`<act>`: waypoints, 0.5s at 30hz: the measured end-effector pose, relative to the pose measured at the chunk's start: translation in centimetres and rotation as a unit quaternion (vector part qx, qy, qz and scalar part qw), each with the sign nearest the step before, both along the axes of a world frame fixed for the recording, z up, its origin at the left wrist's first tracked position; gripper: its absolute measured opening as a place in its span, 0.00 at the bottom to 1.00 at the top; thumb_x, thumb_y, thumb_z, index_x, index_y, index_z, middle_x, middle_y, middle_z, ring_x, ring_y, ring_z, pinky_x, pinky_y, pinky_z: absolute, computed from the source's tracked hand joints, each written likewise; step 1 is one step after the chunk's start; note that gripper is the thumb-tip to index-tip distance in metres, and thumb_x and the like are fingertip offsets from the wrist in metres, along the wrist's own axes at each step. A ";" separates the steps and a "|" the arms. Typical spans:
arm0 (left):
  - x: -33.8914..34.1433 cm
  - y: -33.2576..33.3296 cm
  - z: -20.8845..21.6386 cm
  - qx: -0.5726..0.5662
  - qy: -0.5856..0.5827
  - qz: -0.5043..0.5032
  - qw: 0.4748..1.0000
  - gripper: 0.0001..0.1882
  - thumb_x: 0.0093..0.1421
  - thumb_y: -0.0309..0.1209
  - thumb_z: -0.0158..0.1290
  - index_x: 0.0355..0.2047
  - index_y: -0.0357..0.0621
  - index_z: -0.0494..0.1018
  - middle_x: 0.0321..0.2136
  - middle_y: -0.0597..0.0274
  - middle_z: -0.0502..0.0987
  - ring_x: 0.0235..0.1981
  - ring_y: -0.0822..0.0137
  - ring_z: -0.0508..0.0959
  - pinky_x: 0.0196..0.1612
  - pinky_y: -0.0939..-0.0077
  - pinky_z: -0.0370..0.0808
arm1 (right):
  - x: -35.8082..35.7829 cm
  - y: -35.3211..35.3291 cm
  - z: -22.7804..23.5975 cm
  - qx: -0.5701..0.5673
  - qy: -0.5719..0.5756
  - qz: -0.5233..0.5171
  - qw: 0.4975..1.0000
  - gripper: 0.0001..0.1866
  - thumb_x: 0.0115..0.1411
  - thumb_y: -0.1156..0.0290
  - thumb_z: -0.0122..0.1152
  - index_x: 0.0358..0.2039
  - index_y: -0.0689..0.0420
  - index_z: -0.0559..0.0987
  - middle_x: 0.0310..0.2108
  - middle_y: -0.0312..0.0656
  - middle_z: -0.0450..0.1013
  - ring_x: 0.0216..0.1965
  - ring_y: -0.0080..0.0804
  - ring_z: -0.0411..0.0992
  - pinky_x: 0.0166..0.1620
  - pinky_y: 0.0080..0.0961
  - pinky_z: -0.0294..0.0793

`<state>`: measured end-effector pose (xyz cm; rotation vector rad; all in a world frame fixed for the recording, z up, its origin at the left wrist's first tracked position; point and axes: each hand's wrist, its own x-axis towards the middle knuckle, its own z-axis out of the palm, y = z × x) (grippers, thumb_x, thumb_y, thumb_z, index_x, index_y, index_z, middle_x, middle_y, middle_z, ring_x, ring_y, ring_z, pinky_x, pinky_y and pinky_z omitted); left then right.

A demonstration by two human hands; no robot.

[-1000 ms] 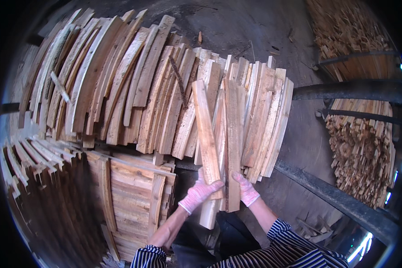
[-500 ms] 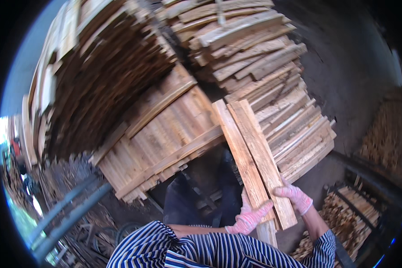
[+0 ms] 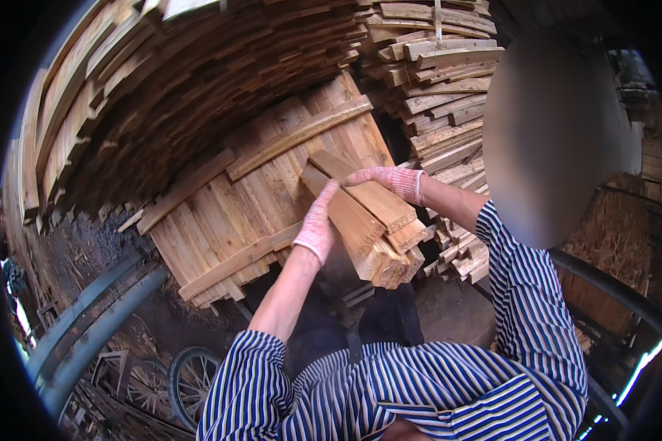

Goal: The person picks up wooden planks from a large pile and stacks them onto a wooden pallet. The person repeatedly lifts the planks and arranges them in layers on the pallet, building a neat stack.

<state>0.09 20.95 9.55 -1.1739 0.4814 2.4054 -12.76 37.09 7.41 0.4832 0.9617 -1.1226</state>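
Observation:
A small bundle of wooden boards [image 3: 354, 214] is gripped between my two pink-gloved hands, with its rough cut ends toward my body. My left hand [image 3: 318, 226] presses along the bundle's left side, thumb near the top. From the right, my right hand [image 3: 388, 181] curls over the top board and the far right side; its lower fingers are hidden. The bundle's far end lies over a platform of pale slats [image 3: 254, 195], which has battens across it. Whether the bundle touches the platform, I cannot tell.
A tall stack of boards [image 3: 221, 81] rises at the far left, and another stack [image 3: 449, 103] stands at the right. Blue pipes [image 3: 99, 331] and a spoked wheel [image 3: 193, 382] sit at lower left. A dark rail [image 3: 610, 287] runs at right.
The boards have swung left and away from the right-hand stack, over the slat platform. My right hand has moved up and forward onto them, and my left hand now holds their left side.

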 end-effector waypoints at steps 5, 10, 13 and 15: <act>8.1 1.6 4.7 0.077 -0.022 0.104 0.991 0.28 0.61 0.40 0.63 0.59 0.45 0.71 0.55 0.54 0.77 0.56 0.55 0.76 0.61 0.53 0.73 | 4.3 2.2 4.8 -0.110 0.359 0.246 0.893 0.49 0.61 0.45 0.65 0.69 0.63 0.54 0.58 0.50 0.73 0.59 0.36 0.70 0.61 0.33 0.70; 16.4 1.1 10.9 -0.280 0.179 -0.040 0.942 0.46 0.62 0.30 0.63 0.71 0.49 0.45 0.61 0.57 0.65 0.62 0.64 0.67 0.65 0.68 0.66 | 8.1 -1.5 14.1 -0.204 0.395 0.238 0.864 0.74 0.44 0.43 0.80 0.74 0.63 0.38 0.70 0.56 0.54 0.72 0.40 0.52 0.71 0.33 0.53; 16.3 -2.9 15.0 -0.353 0.203 0.118 0.906 0.57 0.53 0.26 0.70 0.71 0.45 0.40 0.63 0.51 0.60 0.62 0.61 0.66 0.64 0.65 0.68 | 8.7 -8.3 17.1 -0.298 0.432 0.204 0.827 0.75 0.42 0.45 0.82 0.74 0.62 0.38 0.73 0.53 0.49 0.73 0.40 0.47 0.73 0.35 0.48; 15.1 -10.1 19.3 -0.418 0.208 0.042 0.883 0.54 0.53 0.33 0.71 0.69 0.41 0.45 0.61 0.50 0.64 0.62 0.59 0.67 0.64 0.64 0.69 | 8.7 -13.3 18.0 -0.311 0.521 0.163 0.778 0.76 0.42 0.46 0.83 0.75 0.60 0.37 0.73 0.53 0.48 0.74 0.39 0.46 0.73 0.35 0.46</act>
